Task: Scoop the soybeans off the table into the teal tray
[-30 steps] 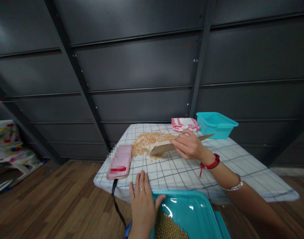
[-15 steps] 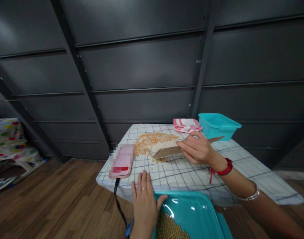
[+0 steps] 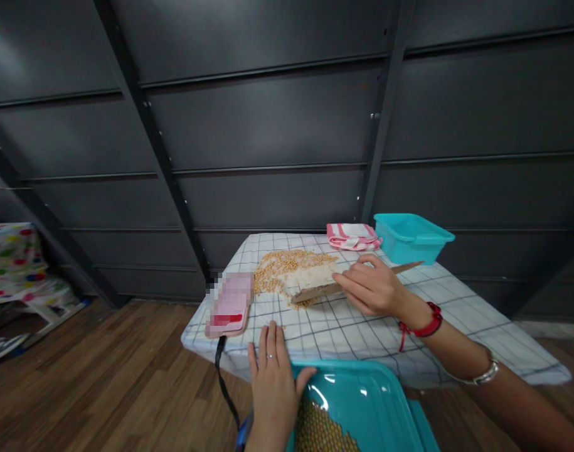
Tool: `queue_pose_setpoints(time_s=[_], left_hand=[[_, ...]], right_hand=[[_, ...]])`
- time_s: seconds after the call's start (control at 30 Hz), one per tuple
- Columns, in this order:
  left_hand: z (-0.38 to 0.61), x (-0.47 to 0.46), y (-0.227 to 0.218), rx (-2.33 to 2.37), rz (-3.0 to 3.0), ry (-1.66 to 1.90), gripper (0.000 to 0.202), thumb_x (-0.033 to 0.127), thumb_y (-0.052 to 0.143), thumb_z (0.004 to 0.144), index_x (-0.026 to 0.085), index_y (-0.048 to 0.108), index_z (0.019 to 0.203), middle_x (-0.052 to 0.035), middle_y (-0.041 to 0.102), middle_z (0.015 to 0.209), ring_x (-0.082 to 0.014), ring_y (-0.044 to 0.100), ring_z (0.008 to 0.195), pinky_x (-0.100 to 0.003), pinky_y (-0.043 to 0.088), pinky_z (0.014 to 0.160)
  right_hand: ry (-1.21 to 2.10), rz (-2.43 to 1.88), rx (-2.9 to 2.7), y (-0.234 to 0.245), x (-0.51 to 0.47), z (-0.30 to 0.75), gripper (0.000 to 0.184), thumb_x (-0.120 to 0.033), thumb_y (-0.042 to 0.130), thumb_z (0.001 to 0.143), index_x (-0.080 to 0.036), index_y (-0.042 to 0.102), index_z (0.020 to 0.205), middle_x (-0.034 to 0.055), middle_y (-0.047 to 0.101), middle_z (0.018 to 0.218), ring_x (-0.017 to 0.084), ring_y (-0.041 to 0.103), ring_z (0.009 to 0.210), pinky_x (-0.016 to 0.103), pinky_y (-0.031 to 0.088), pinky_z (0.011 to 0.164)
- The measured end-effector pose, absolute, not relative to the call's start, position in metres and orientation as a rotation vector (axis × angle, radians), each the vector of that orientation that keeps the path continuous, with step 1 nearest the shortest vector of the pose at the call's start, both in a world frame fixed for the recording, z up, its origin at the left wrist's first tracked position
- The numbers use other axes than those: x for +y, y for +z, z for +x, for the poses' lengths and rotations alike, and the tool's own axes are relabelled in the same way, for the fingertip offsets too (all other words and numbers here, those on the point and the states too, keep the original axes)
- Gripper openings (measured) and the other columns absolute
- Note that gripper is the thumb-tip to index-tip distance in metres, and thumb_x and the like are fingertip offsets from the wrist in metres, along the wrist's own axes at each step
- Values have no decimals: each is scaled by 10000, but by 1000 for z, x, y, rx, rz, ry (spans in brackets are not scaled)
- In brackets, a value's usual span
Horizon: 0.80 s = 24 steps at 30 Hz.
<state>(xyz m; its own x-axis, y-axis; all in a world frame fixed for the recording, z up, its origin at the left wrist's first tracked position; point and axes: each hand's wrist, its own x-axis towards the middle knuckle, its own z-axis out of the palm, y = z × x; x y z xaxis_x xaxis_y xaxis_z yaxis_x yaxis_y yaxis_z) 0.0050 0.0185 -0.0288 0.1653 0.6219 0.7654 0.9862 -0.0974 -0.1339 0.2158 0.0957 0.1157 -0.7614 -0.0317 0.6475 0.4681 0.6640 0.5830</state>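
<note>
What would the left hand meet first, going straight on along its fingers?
Across the white, dark-checked fabric tablecloth, the left hand would likely meet the spread of small round yellow grains first; its height is unclear.

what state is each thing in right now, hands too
right hand: closed around the flat piece
flat piece: held tilted, by the yellow grains
yellow grains: loose, spread out
left hand: open, palm down at the near tub
near tub: open, grains inside
far tub: open, upright
towel: folded
tablecloth: spread
</note>
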Motion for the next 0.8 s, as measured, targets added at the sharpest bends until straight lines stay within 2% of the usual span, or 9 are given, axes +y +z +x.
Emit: queue_pose_setpoints(time_s=[0.4, 0.63, 0.8], left_hand=[[5, 18, -28, -1525, -1795, -719, 730, 627, 226, 764, 48, 481, 1129, -163, 555, 1147, -275, 423, 1119, -457, 249, 957], [5, 19, -30, -1532, -1811, -725, 730, 624, 247, 762, 51, 456, 1164, -170, 545, 1162, -277, 417, 1130, -460, 243, 966], [5, 18, -30, -1530, -1813, -733, 740, 632, 254, 754, 52, 449, 1171, -169, 545, 1165, -277, 421, 1128, -463, 253, 964]], right_hand=[[-1026, -303, -2246, 117, 92, 212, 197, -91, 436, 770, -95, 524, 947, 24, 584, 649, 134, 452, 615, 317, 357, 649], [-1002, -328, -2251, 117, 79, 220, 248, -90, 423, 769, -128, 512, 998, 13, 600, 684, 129, 459, 624, 309, 369, 648], [-974, -311, -2267, 115, 74, 222, 279, -77, 452, 742, -100, 520, 1012, 26, 596, 670, 133, 467, 629, 315, 376, 647]])
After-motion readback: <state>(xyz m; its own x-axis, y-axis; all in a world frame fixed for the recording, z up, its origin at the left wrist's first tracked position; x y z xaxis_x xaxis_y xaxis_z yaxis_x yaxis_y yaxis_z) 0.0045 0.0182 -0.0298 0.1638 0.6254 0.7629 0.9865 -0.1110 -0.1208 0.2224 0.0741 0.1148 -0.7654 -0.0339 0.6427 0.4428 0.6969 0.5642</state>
